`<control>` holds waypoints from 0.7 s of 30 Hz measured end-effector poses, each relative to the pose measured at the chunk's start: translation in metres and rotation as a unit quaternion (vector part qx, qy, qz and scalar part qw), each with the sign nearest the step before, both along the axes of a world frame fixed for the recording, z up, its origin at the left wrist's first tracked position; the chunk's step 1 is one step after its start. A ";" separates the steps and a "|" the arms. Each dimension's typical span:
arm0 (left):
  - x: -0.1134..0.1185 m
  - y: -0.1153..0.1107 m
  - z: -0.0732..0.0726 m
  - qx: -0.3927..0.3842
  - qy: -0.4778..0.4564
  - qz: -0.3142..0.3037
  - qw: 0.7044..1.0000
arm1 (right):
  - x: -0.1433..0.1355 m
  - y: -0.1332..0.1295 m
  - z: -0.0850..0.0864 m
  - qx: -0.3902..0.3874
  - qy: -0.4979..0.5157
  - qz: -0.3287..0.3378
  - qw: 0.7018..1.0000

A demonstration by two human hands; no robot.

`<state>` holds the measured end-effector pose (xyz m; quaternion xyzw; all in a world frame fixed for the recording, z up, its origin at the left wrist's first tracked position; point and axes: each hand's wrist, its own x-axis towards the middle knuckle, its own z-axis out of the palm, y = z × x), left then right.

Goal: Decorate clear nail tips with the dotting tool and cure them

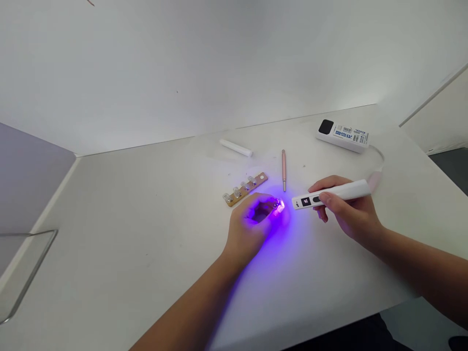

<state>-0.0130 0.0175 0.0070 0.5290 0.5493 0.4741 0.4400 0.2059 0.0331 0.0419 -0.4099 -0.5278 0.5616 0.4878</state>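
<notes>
My right hand (pixel 347 212) grips a white pen-shaped lamp (pixel 331 195) with a small dark display, its tip pointing left and casting violet light. My left hand (pixel 254 226) rests on the white table (pixel 127 234) with its fingers curled around a tiny glowing piece (pixel 279 206) held at the fingertips, right in front of the lamp's tip. Just behind my left hand lies a brown strip (pixel 245 188) carrying several clear nail tips.
A thin pink tool (pixel 283 169) lies behind the lamp. A white tube (pixel 236 147) lies farther back. A white box with a label and a cable (pixel 342 135) sits at the back right. A clear stand (pixel 22 273) is at the left edge.
</notes>
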 end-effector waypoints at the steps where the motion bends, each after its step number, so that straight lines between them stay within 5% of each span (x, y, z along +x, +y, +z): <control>1: 0.000 0.000 0.000 -0.002 0.002 -0.001 1.000 | 0.000 0.000 0.000 -0.001 0.004 0.004 1.000; 21: 0.000 -0.001 0.004 0.009 0.013 -0.016 1.000 | 0.003 0.000 0.003 0.008 0.019 0.022 1.000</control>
